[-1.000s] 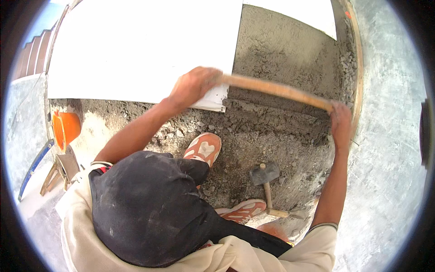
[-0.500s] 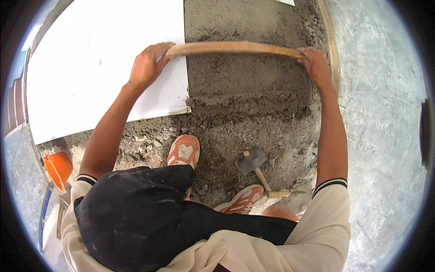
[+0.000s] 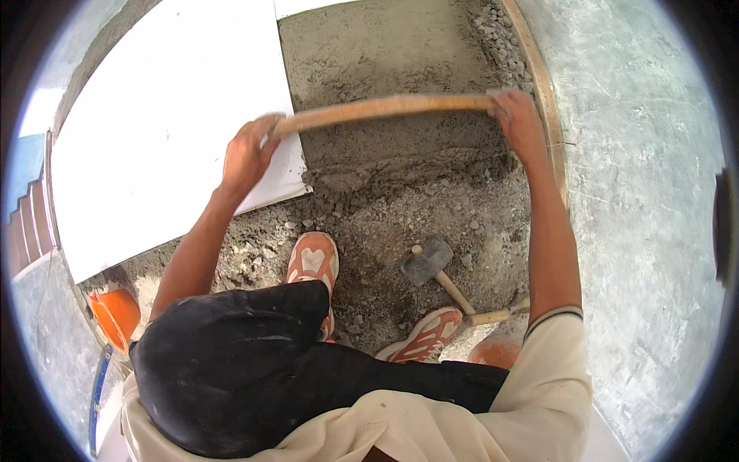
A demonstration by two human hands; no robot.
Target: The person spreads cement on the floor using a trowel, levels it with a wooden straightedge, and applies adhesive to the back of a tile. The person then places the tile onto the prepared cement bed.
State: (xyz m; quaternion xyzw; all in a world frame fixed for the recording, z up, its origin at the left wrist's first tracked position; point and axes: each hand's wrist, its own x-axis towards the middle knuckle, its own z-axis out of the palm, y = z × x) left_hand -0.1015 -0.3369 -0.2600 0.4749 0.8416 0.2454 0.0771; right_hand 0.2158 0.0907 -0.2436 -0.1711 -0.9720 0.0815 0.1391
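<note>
A big white tile [image 3: 162,146] lies beside the grey mortar bed [image 3: 385,77]. Across the bed rests a long wooden batten [image 3: 385,112], likely stiff and light, best held at its ends. The left hand [image 3: 248,158] and right hand [image 3: 517,119] each have their fingers wrapped around one end. A mallet [image 3: 431,266] lies by the shoes.

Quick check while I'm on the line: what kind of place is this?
Most likely a floor-tiling site. Both hands hold a wooden straightedge across a grey mortar bed, beside a large white tile, with a mallet lying on the rubble.
</note>
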